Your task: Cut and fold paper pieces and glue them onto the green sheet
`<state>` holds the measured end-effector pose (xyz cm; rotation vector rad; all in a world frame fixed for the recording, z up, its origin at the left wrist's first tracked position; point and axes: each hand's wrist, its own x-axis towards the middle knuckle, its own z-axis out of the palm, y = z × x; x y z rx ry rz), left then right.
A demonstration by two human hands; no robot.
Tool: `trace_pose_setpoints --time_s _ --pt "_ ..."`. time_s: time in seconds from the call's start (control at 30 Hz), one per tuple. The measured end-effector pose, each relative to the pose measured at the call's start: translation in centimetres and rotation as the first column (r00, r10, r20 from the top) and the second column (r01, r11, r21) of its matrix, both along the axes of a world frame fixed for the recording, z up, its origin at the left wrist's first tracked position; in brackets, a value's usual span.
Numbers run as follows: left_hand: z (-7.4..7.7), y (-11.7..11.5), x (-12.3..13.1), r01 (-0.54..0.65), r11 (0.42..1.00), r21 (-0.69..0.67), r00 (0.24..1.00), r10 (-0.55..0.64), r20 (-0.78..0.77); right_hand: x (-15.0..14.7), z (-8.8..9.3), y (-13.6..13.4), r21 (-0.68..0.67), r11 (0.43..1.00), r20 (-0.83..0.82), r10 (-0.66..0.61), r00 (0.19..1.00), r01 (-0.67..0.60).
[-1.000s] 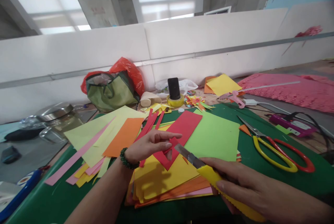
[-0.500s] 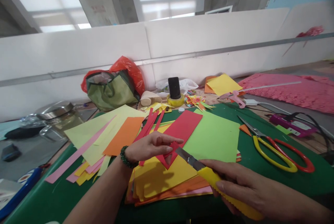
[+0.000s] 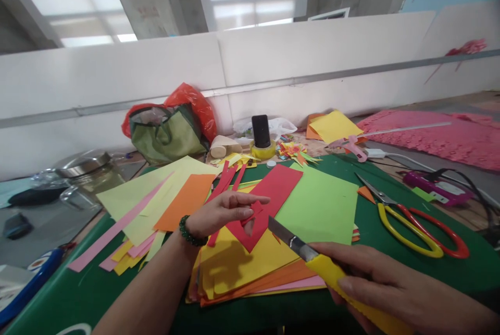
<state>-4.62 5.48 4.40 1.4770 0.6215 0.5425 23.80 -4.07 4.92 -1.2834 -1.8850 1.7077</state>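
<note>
My left hand (image 3: 222,213), with a dark bead bracelet on the wrist, pinches a small red paper strip (image 3: 253,212) just above a red paper sheet (image 3: 269,194). My right hand (image 3: 390,288) grips a yellow utility knife (image 3: 332,272). Its blade (image 3: 283,232) is out and points at the red sheet, a little apart from the strip. Under both lies a stack of yellow and orange sheets (image 3: 242,267) on a green cutting mat (image 3: 390,251).
Lime green (image 3: 320,202), orange (image 3: 187,202) and pale yellow (image 3: 140,194) papers fan across the mat. Yellow-and-red scissors (image 3: 414,223) lie right. At the back stand a green bag (image 3: 167,137), a phone on a tape roll (image 3: 261,137) and a glass jar (image 3: 86,173).
My right hand has drawn the knife slightly back to the right, away from the red strip. My left hand has lifted the strip a little.
</note>
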Motion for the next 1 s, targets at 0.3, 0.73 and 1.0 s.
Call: trace_pose_setpoints --time_s 0.3,0.73,1.0 --pt "0.2 0.0 0.1 0.036 0.999 -0.008 0.999 -0.036 -0.031 -0.3 -0.9 0.5 -0.134 0.991 -0.073 -0.009 0.997 -0.001" --pt "0.2 -0.1 0.2 0.066 0.997 -0.041 0.997 -0.067 -0.025 -0.3 -0.1 0.6 -0.060 0.998 0.013 -0.004 1.000 0.005" --pt "0.2 0.0 0.2 0.104 0.993 -0.053 0.993 -0.106 -0.045 -0.2 -0.3 0.7 -0.057 0.998 0.027 0.011 1.000 -0.009"
